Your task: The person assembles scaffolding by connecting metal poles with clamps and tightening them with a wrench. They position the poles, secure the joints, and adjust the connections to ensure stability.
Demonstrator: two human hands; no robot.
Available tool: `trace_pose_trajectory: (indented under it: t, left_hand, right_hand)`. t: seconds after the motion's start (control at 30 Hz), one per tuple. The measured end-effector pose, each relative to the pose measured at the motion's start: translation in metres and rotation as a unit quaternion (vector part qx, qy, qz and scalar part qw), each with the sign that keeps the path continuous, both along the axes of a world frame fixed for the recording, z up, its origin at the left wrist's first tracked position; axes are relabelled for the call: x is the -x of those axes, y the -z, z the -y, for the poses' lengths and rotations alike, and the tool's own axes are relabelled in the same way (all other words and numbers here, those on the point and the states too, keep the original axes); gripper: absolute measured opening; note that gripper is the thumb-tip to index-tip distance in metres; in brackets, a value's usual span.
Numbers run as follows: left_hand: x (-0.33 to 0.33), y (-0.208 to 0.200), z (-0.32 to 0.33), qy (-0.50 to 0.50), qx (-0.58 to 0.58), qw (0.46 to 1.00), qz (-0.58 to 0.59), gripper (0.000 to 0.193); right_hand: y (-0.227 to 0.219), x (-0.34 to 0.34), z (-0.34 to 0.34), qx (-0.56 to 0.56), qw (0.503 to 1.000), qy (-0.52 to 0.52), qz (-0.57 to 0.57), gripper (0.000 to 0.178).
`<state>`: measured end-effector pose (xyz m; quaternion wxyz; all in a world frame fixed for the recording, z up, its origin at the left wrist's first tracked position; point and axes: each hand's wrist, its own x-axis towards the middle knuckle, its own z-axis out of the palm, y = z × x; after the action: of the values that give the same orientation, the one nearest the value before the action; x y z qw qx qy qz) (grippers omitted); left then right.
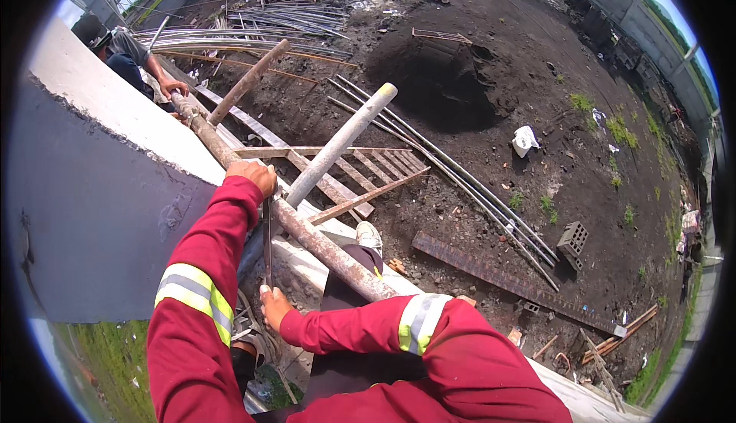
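A rusty scaffold pipe (330, 254) slants from upper left to lower centre in front of me. A paler, upright-standing pipe (345, 143) meets it at a joint. My left hand (253, 178) is closed over the slanting pipe beside this joint, its palm side hidden. Under it hangs a long, slim metal wrench (267, 243), its upper end partly covered by that hand. My right hand (274, 308) is closed around the wrench's lower end. At the pipe's far end, a co-worker's hand (173, 88) rests on it, near another rusty upright pipe (249, 82).
A grey concrete wall (107, 216) with a white top stands at my left. Far below lie a wooden ladder-like frame (376, 166), long metal pipes (468, 181), a hollow block (573, 240), a rusty beam (506, 277) and a white sack (525, 141). My shoe (369, 235) is beside the pipe.
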<state>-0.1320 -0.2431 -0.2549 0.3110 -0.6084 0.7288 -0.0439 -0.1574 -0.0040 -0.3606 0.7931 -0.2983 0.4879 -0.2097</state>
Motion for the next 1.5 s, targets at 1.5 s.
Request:
trace_pose_trajectory:
  t: [1.5]
  left_hand:
    - [-0.022,0.010,-0.009,0.007,0.046,0.984,-0.170,0.058]
  right_hand:
    - [-0.056,0.262,0.262,0.358,0.712,-0.470,-0.380,0.040]
